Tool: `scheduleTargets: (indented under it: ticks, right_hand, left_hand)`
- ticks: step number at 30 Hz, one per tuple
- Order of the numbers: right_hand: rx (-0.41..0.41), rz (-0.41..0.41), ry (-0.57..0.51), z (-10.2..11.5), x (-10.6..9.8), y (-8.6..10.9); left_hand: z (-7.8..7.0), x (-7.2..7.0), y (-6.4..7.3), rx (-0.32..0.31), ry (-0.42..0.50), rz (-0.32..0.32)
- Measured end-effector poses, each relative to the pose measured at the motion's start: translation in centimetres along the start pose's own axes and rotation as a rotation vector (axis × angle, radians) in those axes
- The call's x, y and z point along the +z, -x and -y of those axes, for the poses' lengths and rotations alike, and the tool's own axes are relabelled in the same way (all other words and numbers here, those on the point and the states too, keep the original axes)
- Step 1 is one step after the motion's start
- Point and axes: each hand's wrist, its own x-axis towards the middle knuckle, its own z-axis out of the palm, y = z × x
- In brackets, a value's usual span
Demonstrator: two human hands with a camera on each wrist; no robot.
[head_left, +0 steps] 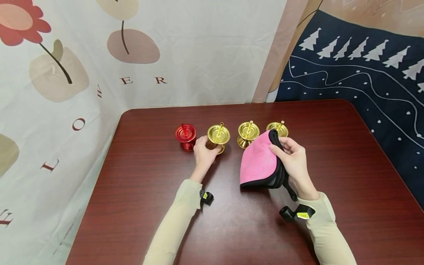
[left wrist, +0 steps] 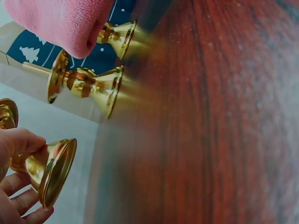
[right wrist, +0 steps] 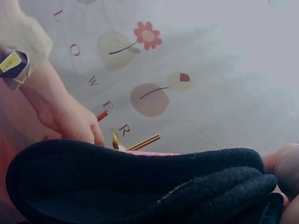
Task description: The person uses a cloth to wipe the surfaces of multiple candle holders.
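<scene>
Upon a dark red wooden table (head_left: 238,235), a folded pink cloth (head_left: 258,162) with black edging is pinched right of centre by the thumb and fingers of the right hand (head_left: 296,163). Toward the far edge, a gold stand (head_left: 218,135) is grasped by the left hand's (head_left: 204,154) curled fingers, between a red stand (head_left: 186,134) at left and two more gold stands (head_left: 248,131) at right.
</scene>
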Motion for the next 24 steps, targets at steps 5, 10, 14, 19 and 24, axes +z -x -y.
scheduleTargets:
  ticks: [5, 10, 14, 19, 24]
  right_hand:
    - [0.014, 0.011, -0.011, 0.0, 0.1, 0.1]
    - [0.022, 0.013, -0.004, 0.0, 0.1, 0.1]
    - [0.030, 0.014, 0.003, 0.0, 0.2, 0.1]
    - [0.037, 0.020, -0.013, -0.1, 0.3, 0.0]
    - [0.038, 0.030, -0.030, -0.2, 0.5, 0.0]
  left_hand:
    - [-0.4, -0.8, 0.1, 0.134, -0.006, -0.029]
    - [-0.8, -1.8, 0.4, 0.189, 0.011, -0.027]
    - [-0.9, -2.5, 0.4, 0.222, 0.011, -0.013]
    - [-1.3, -3.2, 0.4, 0.274, -0.006, 0.015]
    - [-1.8, -3.8, 0.4, 0.296, 0.028, 0.077]
